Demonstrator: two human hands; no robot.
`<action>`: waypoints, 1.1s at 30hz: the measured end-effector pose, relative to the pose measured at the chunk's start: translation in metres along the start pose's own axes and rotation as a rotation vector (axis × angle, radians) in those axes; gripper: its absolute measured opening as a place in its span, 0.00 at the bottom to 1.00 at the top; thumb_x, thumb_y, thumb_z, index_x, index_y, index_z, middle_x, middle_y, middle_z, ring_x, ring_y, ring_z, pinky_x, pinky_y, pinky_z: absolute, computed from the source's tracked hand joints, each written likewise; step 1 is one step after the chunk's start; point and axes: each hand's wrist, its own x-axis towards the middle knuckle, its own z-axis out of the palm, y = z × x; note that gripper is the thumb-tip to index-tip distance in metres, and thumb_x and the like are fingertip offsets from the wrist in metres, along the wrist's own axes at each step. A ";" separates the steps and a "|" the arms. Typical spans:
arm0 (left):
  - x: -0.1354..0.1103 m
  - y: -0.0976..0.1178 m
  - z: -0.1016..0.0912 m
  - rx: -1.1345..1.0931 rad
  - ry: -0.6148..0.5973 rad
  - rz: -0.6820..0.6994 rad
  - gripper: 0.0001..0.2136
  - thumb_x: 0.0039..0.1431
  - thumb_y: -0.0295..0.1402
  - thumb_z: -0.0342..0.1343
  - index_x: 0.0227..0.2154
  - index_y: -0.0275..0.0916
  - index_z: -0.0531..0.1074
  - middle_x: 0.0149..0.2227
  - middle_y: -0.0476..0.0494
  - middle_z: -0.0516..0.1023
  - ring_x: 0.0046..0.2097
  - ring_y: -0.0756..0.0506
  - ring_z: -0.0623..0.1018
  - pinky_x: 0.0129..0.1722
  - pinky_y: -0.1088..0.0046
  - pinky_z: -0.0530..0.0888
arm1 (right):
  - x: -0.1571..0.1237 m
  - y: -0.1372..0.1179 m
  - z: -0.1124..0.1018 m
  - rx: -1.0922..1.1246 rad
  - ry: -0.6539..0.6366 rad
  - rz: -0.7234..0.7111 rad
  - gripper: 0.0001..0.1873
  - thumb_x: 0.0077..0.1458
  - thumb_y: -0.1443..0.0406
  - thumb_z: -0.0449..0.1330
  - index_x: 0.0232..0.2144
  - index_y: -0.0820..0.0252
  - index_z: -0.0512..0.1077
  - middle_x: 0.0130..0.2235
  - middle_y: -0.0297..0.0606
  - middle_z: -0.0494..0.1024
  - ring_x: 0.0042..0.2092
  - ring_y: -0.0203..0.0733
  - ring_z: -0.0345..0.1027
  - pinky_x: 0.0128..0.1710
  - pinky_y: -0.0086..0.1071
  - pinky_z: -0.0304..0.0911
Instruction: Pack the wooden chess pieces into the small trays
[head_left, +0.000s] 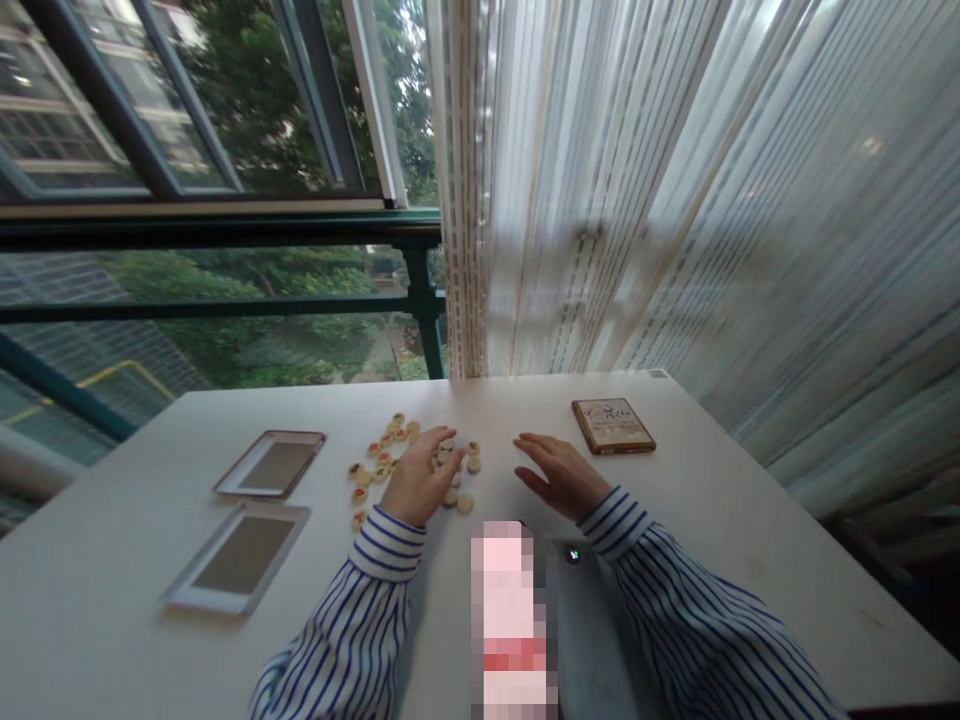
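Several round wooden game pieces [465,503], which look like Chinese chess pieces, lie in a loose cluster on the white table. Some are face up with red or dark characters; others show plain tops. My left hand [422,475] is over the middle of the cluster, fingers stretched out, hiding part of it. Whether its fingertips touch any piece I cannot tell. To the right of the pieces, my right hand [559,472] hovers above the table with fingers extended, palm turned inward and nothing in it.
A flat square box [613,426] with dark writing lies at the back right of the white table [697,560]. Two shallow trays or lids, a brown-rimmed one [271,464] and a pale one [238,557], lie at the left. Curtains [555,200] hang behind the table, beside an open window.
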 end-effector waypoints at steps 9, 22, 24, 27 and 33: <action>-0.026 -0.026 0.005 -0.096 0.100 -0.012 0.14 0.55 0.37 0.49 0.41 0.36 0.70 0.44 0.40 0.75 0.47 0.44 0.73 0.48 0.63 0.69 | 0.003 -0.012 0.006 0.044 -0.050 -0.014 0.19 0.57 0.61 0.50 0.49 0.64 0.66 0.49 0.45 0.71 0.49 0.45 0.64 0.48 0.40 0.60; -0.045 -0.029 -0.002 -0.091 0.065 -0.034 0.14 0.56 0.37 0.49 0.42 0.37 0.70 0.44 0.42 0.74 0.45 0.46 0.73 0.47 0.67 0.69 | 0.013 -0.025 0.000 0.058 -0.159 0.000 0.19 0.57 0.62 0.49 0.49 0.63 0.66 0.47 0.44 0.73 0.48 0.43 0.66 0.47 0.38 0.60; -0.048 -0.030 -0.006 -0.078 0.063 -0.022 0.14 0.56 0.37 0.49 0.42 0.36 0.70 0.43 0.41 0.75 0.46 0.46 0.72 0.49 0.66 0.68 | 0.015 -0.028 -0.002 0.048 -0.182 0.000 0.19 0.57 0.62 0.49 0.49 0.63 0.66 0.46 0.44 0.74 0.46 0.43 0.67 0.46 0.38 0.60; -0.053 -0.033 -0.013 -0.051 0.065 -0.016 0.13 0.55 0.36 0.50 0.41 0.36 0.70 0.43 0.40 0.75 0.47 0.45 0.72 0.50 0.66 0.68 | 0.020 -0.032 -0.003 0.032 -0.209 -0.011 0.19 0.57 0.62 0.48 0.49 0.63 0.66 0.45 0.44 0.74 0.46 0.43 0.68 0.46 0.37 0.60; -0.067 -0.043 -0.032 -0.021 0.110 -0.039 0.14 0.55 0.37 0.50 0.42 0.37 0.70 0.44 0.41 0.75 0.48 0.45 0.73 0.49 0.66 0.69 | 0.031 -0.043 0.001 0.025 -0.246 -0.045 0.18 0.57 0.62 0.48 0.48 0.61 0.67 0.44 0.43 0.75 0.43 0.41 0.69 0.43 0.33 0.61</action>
